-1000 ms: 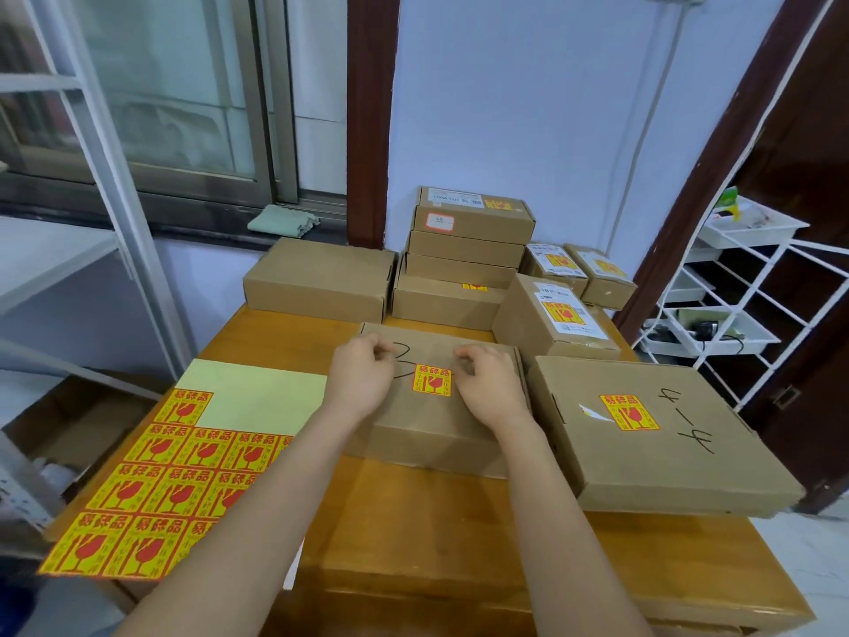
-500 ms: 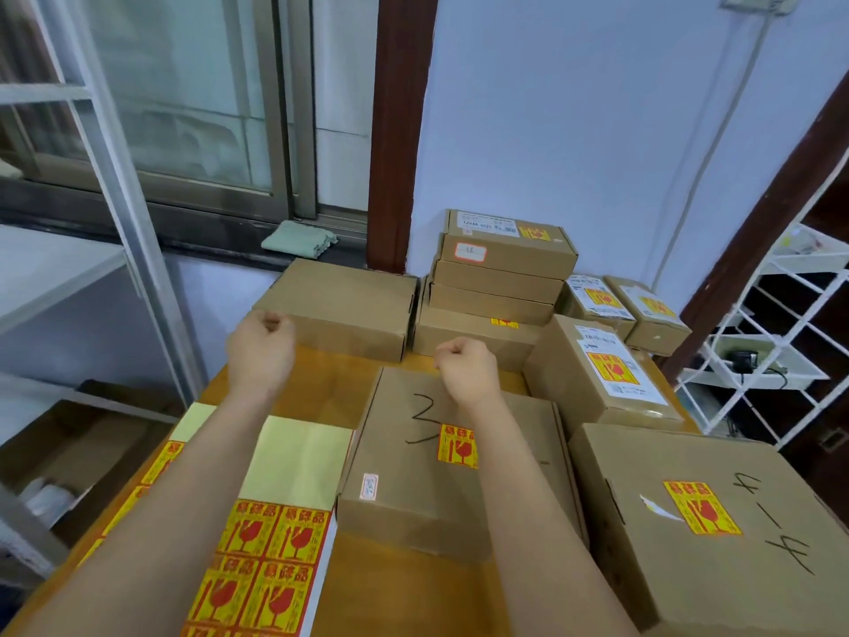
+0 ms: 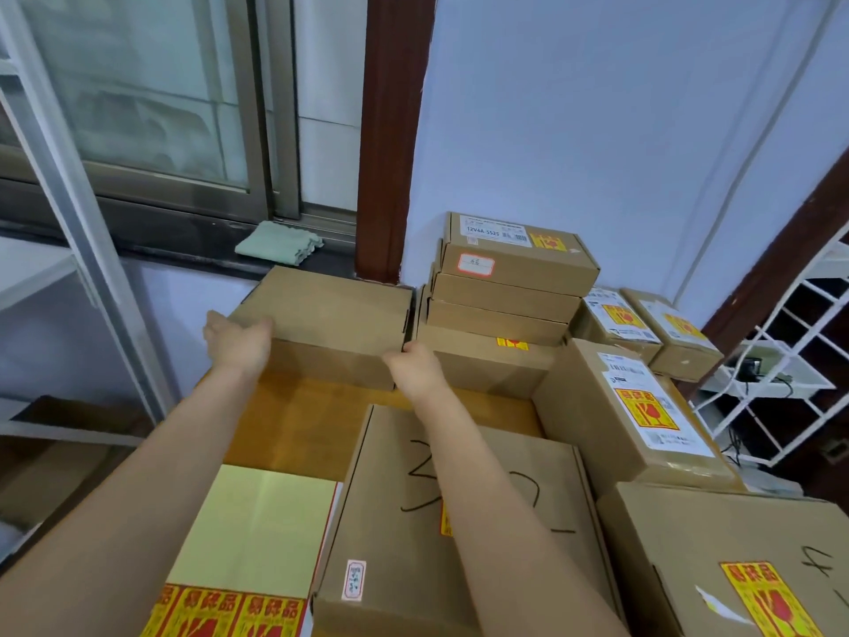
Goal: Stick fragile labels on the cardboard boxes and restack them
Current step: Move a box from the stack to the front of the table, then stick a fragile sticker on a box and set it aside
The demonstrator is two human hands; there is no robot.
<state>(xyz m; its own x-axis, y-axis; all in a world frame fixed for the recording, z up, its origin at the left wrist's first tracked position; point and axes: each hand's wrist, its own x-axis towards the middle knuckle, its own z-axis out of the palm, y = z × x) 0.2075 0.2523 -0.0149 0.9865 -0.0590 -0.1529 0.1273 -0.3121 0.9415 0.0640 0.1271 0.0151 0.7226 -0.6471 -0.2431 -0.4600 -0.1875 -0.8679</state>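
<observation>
A plain cardboard box (image 3: 331, 319) with no label showing stands at the back left of the wooden table (image 3: 303, 420). My left hand (image 3: 236, 344) holds its left front corner with the thumb over the top edge. At the box's right front corner, my right hand (image 3: 413, 370) has its fingers curled round the corner. Under my right forearm lies a flat box (image 3: 390, 521) marked with pen, its fragile label (image 3: 444, 521) mostly hidden. The sheet of yellow and red fragile labels (image 3: 257, 544) lies at the front left.
A stack of labelled boxes (image 3: 505, 287) stands against the wall beside the plain box. More labelled boxes (image 3: 620, 420) and a large flat box (image 3: 735, 567) fill the right side. A white wire rack (image 3: 781, 360) is at the right, a metal shelf frame (image 3: 82, 223) at the left.
Both hands left the labelled flat box and reached forward to the plain box at the back left, where they now hold its front corners. The view has moved closer.
</observation>
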